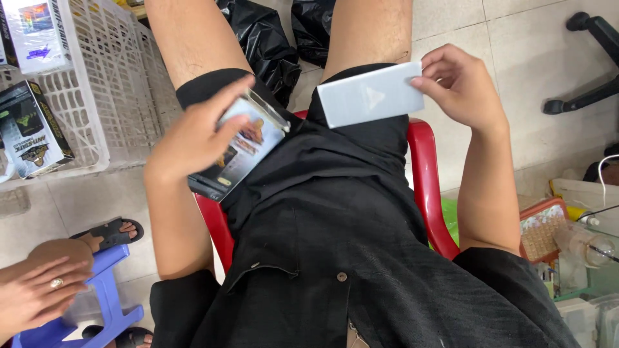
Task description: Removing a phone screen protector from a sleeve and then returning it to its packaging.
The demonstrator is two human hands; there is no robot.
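Grey-white flat rectangular card sleeve [371,94] is pinched at its right end by the fingertips of the right hand [461,87], held out over the person's right thigh with its far end unsupported. The left hand [193,135] is closed over a small dark glossy printed box with a clear plastic edge [248,145], pressing it down against the left thigh and the black shorts. The two hands are well apart, each clamped on its own item.

The person sits on a red plastic chair [425,187] above a pale tiled floor [516,38]. A white lattice plastic basket [109,90] stands to the left with similar dark printed boxes [29,129] in and against it. Black plastic bags [264,38] lie on the floor between the legs. A second person's hand with a ring [39,290] rests near a blue plastic stool [106,296] at lower left.

Risks noted: the sleeve is gripped at one end only, so a slackened pinch would probably let it tip and drop to the floor. The glossy box rests on sloping fabric; if the palm lifts, it may slide off the thigh toward the chair edge.
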